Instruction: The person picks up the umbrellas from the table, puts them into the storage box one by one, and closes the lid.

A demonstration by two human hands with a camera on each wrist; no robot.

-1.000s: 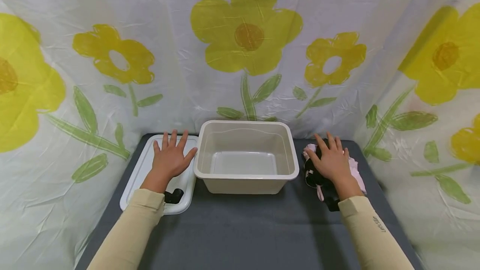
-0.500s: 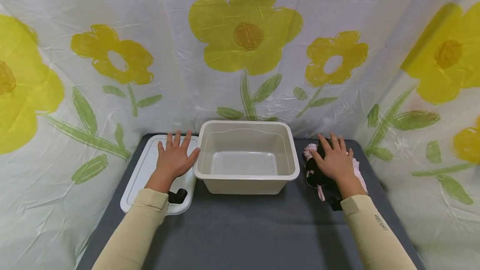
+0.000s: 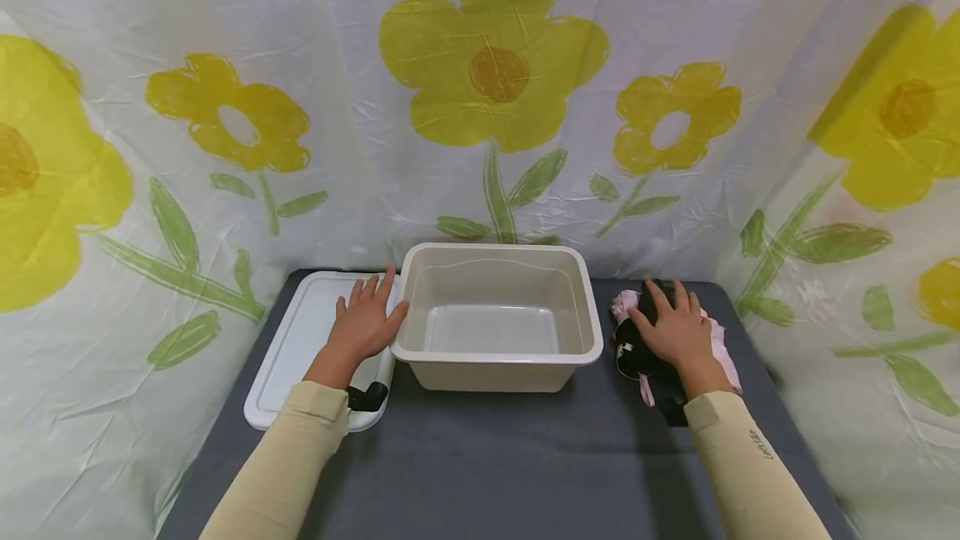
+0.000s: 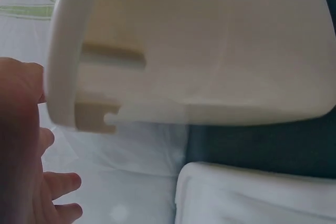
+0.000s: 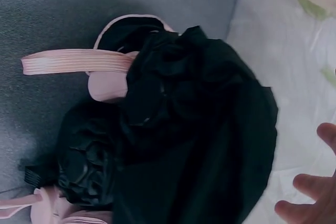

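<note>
My left hand (image 3: 360,328) is beside the left rim of a beige plastic bin (image 3: 495,373), fingers spread and nothing held. In the left wrist view that hand (image 4: 23,150) lies at the bin's rim (image 4: 60,77); whether the thumb touches it I cannot tell. Over a pile of black and pink cloth items my right hand (image 3: 678,335) hovers, fingers apart and slightly bent. The right wrist view has a large black cloth piece (image 5: 194,145) and a pink strap (image 5: 73,61), with the fingertips (image 5: 310,187) off to the right, apart from the cloth.
A white lid-like panel (image 3: 292,357) lies left of the bin, partly under my left arm. Grey cloth covers the table (image 3: 495,465). A flower-printed curtain (image 3: 360,182) stands close behind and along both sides. Small black devices sit on both wrists.
My left hand has moved right, from above the white panel to the bin's left rim. My right hand has shifted slightly right and down over the cloth pile. The bin stays put.
</note>
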